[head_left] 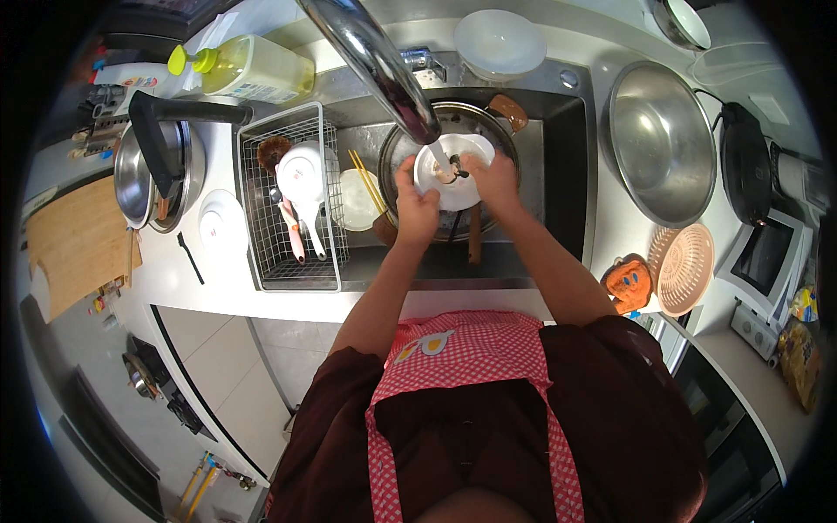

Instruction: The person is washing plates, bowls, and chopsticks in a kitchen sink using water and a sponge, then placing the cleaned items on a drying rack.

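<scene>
Over the sink, a white bowl [450, 196] is held under the faucet [392, 72], and water runs into it. Dark and beige food scraps [452, 171] lie inside the bowl. My left hand [416, 208] grips its left rim. On the right rim is my right hand [495, 183], its thumb or a finger reaching in beside the scraps. Below the bowl sits a large metal pot [392, 140] with brown handles. A brown utensil handle [475, 242] and a dark one stick out towards me from under the bowl. Yellow chopsticks [367, 180] lean near a pale dish [356, 208].
Left in the sink, a wire basket [339, 261] holds a white ladle-like utensil [302, 173], a pink-handled peeler or knife and a brown scrubber [273, 153]. A white bowl [500, 46] stands behind. On the right are a steel basin [664, 144], peach colander [683, 268] and orange cloth [629, 284].
</scene>
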`<state>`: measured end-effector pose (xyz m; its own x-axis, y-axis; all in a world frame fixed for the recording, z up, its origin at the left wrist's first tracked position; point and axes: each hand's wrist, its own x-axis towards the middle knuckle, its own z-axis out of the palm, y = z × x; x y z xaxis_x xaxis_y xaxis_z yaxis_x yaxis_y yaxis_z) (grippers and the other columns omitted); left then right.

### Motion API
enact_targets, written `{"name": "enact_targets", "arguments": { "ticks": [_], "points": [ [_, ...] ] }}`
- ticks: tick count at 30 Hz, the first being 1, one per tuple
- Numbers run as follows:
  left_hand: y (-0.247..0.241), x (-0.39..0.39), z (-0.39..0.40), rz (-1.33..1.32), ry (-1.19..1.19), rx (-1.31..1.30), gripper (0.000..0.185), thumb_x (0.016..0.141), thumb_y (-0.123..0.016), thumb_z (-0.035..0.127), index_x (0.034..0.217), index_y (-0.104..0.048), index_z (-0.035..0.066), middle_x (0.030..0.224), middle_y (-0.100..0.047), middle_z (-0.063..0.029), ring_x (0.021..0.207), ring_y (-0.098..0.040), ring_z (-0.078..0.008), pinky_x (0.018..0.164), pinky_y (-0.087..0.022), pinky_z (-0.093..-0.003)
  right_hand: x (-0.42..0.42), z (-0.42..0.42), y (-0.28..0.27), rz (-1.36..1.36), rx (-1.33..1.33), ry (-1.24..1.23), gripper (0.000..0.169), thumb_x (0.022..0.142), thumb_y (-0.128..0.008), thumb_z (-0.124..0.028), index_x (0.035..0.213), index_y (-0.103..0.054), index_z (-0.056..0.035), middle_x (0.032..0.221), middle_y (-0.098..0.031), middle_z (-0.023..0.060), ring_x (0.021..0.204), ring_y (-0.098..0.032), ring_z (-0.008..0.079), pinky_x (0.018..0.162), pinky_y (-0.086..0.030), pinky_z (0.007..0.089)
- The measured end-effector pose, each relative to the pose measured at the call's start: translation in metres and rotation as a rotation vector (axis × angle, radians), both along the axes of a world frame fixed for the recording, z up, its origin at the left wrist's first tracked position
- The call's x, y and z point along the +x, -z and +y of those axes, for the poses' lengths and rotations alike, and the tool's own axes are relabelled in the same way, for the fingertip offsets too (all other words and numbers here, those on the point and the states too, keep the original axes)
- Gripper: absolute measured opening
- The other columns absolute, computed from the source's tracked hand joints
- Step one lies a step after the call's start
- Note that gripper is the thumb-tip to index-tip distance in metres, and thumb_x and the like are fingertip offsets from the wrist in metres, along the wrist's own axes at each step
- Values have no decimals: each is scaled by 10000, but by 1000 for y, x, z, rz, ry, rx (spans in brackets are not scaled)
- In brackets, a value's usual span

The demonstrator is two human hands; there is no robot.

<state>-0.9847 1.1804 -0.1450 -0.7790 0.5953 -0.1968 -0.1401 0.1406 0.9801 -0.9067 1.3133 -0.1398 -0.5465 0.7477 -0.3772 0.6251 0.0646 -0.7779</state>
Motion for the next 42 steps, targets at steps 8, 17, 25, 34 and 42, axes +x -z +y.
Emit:
{"name": "enact_targets", "arguments": {
  "ticks": [8,17,25,34,42],
  "points": [
    [12,-27,-3,161,310,-318,291,865,-512,108,1146,-508,32,829,-635,-176,778,-632,-278,713,-474,-342,-30,21,-55,55,572,-845,298,797,-563,-304,919,-556,-31,828,-624,205,797,-620,348,698,-486,440],
    [1,-19,20,68,-65,-4,194,912,-524,176,977,-577,1,802,-599,-35,744,-520,-79,663,-453,-255,-2,13,-34,-21,169,-105,359,781,-618,-293,962,-593,17,812,-636,222,801,-622,372,742,-485,434],
    [8,-10,32,-972,157,75,303,875,-477,88,1173,-470,32,1071,-577,-126,879,-604,-270,649,-528,-361,13,-9,-43,261,-95,87,410,757,-567,-148,1123,-501,22,882,-636,197,699,-660,276,561,-522,379],
    [-7,-29,25,-750,76,95,352,885,-500,119,1200,-394,3,1144,-499,-178,1022,-545,-345,760,-545,-474,1,99,-56,344,-419,257,588,808,-625,-441,1173,-492,1,761,-620,90,561,-591,116,486,-484,245],
    [-9,-17,17,-768,33,233,363,875,-455,14,1234,-396,31,1181,-492,-144,1055,-534,-311,776,-553,-431,-38,142,-55,255,-96,313,241,842,-498,-142,1023,-490,17,656,-596,103,471,-570,152,415,-471,251]
  ]
}}
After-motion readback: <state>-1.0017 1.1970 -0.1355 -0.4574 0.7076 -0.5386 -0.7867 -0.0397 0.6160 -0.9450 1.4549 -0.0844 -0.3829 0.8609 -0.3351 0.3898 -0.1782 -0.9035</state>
